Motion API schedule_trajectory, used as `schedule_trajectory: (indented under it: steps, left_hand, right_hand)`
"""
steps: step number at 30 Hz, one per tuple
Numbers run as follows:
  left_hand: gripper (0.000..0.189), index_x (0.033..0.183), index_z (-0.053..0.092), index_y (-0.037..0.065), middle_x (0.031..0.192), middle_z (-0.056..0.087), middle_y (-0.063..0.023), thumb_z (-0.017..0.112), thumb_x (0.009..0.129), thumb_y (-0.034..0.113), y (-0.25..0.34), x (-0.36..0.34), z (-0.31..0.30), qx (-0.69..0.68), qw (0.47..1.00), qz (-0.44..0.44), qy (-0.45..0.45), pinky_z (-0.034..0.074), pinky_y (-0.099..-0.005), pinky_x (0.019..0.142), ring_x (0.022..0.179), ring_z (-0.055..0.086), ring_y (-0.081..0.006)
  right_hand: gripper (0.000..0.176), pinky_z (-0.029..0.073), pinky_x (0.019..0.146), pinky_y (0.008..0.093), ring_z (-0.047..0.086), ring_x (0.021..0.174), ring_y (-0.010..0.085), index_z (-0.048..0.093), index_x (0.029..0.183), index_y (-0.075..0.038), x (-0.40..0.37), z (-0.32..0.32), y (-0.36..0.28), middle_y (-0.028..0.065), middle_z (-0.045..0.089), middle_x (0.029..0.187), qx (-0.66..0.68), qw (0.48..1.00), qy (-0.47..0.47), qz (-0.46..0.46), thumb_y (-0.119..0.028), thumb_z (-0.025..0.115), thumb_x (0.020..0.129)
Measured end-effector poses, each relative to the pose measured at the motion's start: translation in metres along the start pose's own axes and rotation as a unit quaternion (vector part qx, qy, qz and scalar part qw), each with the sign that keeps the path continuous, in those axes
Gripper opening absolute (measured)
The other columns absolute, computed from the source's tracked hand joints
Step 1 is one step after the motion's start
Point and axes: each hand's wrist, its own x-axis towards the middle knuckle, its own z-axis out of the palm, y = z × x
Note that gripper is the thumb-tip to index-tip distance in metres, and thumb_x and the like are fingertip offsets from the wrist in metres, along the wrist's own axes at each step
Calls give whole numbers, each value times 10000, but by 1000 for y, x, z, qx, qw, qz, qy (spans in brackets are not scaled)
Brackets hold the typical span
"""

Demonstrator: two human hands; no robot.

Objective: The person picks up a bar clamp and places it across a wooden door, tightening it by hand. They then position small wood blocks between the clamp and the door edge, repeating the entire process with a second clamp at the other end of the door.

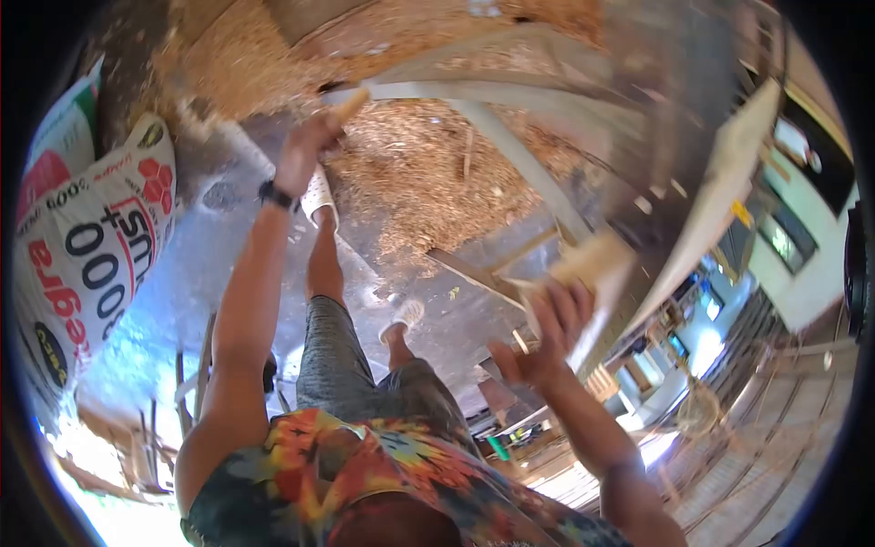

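My left hand [313, 144], with a dark band on the wrist, reaches out over the floor. It is closed on a short, pale wood stick [352, 107] that juts out past the fingers. My right hand [554, 321] is at the right, fingers curled against a pale wooden block [594, 262] and thumb standing off to the side. Motion smears the block, and its far end blends into the surface behind. Beside the block runs the light edge of a bench or machine table [702, 219].
Wood shavings [419, 173] cover much of the floor beneath a grey frame with a slanted leg [524, 164]. Printed sacks [100, 246] stand at the left. My feet, in light shoes [407, 313], are on the dark floor [241, 205]. A lumber strip [474, 281] lies near the frame.
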Motion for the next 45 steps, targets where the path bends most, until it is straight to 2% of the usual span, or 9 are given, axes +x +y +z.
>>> schedule_trajectory:
  steps: [5,10,17,24,27,32,36,41,45]
  left_hand:
    - [603,1247,620,-18,1007,712,-129,674,869,448,143,-114,156,119,981,47,-144,529,-330,801,899,678,-193]
    - [526,1288,575,-44,1089,687,-129,709,881,260,160,-132,233,-35,981,-64,-181,516,-288,845,963,649,-174]
    - [427,1246,595,-32,1028,679,-70,694,883,170,155,-113,248,-152,947,-196,-204,514,-271,800,927,640,-148]
    - [427,1250,581,-22,1026,678,-62,700,860,103,169,-119,261,-54,970,-188,-148,516,-242,759,879,649,-134]
    - [425,1237,595,-18,1021,687,-63,723,841,74,167,-121,263,-55,975,-176,-121,530,-241,749,853,660,-128]
    - [375,1206,604,-1,1034,693,-61,717,861,93,168,-125,266,-132,960,-200,-142,549,-294,796,865,677,-137]
    - [385,1223,582,0,1037,692,-63,705,873,104,172,-138,274,-117,972,-190,-79,555,-294,786,877,680,-134]
    - [378,1223,577,1,1023,694,-61,697,882,110,170,-144,277,-145,972,-169,-72,555,-288,767,861,676,-128]
    - [329,1183,613,-3,994,700,-54,695,885,113,161,-136,272,-105,979,-161,-65,547,-277,756,847,673,-123]
  right_hand:
    - [636,246,1088,559,417,1297,377,567,1249,-45,12,-10,-8,158,540,1318,4,1000,27,13,-473,698,797]
    - [681,241,1103,558,408,1320,366,549,1291,-31,9,-10,-11,169,499,1347,10,998,52,17,-465,695,787]
    - [648,288,1092,544,414,1304,401,523,1297,-41,2,-16,-3,193,482,1357,100,986,131,-17,-391,717,788]
    - [607,371,1044,501,449,1240,437,490,1317,-31,-3,-37,23,209,493,1333,255,932,257,-9,-256,717,800]
    - [572,388,1021,505,481,1201,411,502,1297,-31,0,-75,67,207,521,1288,108,942,317,17,-192,705,787]
    - [404,373,1016,523,511,1171,364,638,1109,-5,19,-79,134,178,583,1200,182,967,101,148,-179,691,748]
    - [394,331,1069,527,511,1189,354,666,1049,1,56,-79,149,174,609,1173,45,988,145,4,-239,685,737]
    - [402,216,1154,543,527,1185,320,657,1011,-4,77,-75,150,164,625,1153,70,995,1,72,-309,642,749]
    - [326,219,1143,543,565,1126,316,679,943,-33,80,-67,148,172,655,1070,83,993,23,83,-276,638,729]
